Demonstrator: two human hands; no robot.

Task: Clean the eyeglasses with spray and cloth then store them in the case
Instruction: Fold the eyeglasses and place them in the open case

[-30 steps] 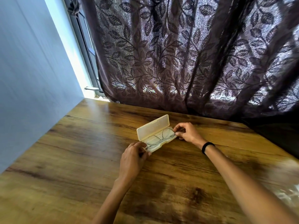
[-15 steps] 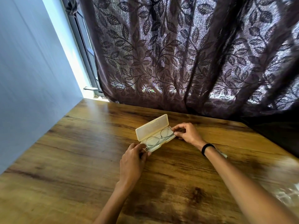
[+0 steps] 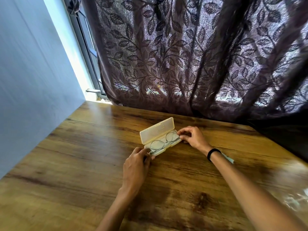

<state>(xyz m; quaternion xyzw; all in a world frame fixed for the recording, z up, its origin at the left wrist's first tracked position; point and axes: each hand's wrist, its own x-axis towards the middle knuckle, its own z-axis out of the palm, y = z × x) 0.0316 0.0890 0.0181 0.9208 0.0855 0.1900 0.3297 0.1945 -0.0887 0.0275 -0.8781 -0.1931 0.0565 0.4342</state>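
pinching with the left hand (image 3: 135, 165), fingers curled tight onto the near-left end of the eyeglasses (image 3: 165, 141). pinching likewise with the right hand (image 3: 194, 138), thumb and forefinger closed on the far-right end of the frame. hard to tell whether on the frame alone or on the rim of the case (image 3: 156, 130) as well.

lying folded in the shallow tray of that case, one round lens toward each hand. standing open on the table (image 3: 83, 147), toward its far edge, pale lid tilted up and back toward the curtain (image 3: 183, 64).

by the look of it, the storing step, near the end of the job, with cleaning seemingly done. calling next for a letting-go at both ends once settled flat, then a swing of the lid down and forward until shut, with no temple or rim trapped under the edge.

long axis along the tray, from near-left to far-right, slanted across the table rather than square to its edge. lenses facing up, lid hinge on the far side.

further out, a black band (image 3: 213, 154) on the right wrist and something pale (image 3: 228, 160) just behind it, too hidden to name.
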